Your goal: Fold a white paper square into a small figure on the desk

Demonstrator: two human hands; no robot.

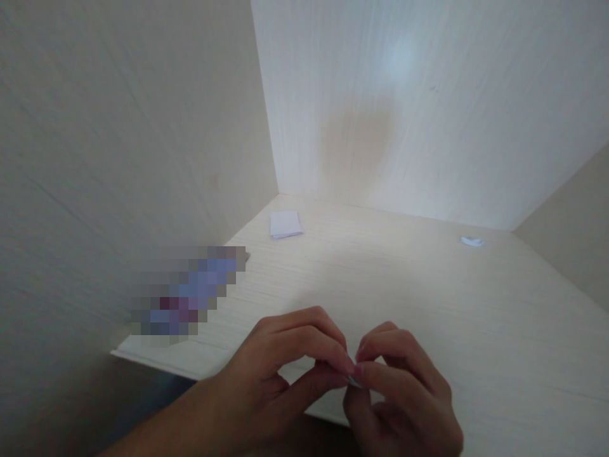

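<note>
At the bottom of the frame, just right of the middle, a small white thing (354,381) is held by both hands. It is pinched between the thumb and finger of the left hand (269,355), and it is pinched by the thumb and finger of the right hand (409,387) too. The fingertips of the two hands are brought together there, and the other fingers are kept bent. Most of the white thing is hidden by the fingers, so its full shape cannot be told. The hands are held over the front edge of a pale tabletop (476,304), and a soft shadow is seen on it just past them. At the left of the frame, a long thing (200,292) is covered by blurry squares, so what it is cannot be told; blue and dark red can be made out. Near the middle of the frame, a bit up and to the left, a flat stack of white paper (285,224) is set near the back corner. At the right, a little white scrap (472,241) is seen near the back edge. The tabletop is closed in by a left wall (143,127), a back wall (451,139) and a right wall (580,228).
</note>
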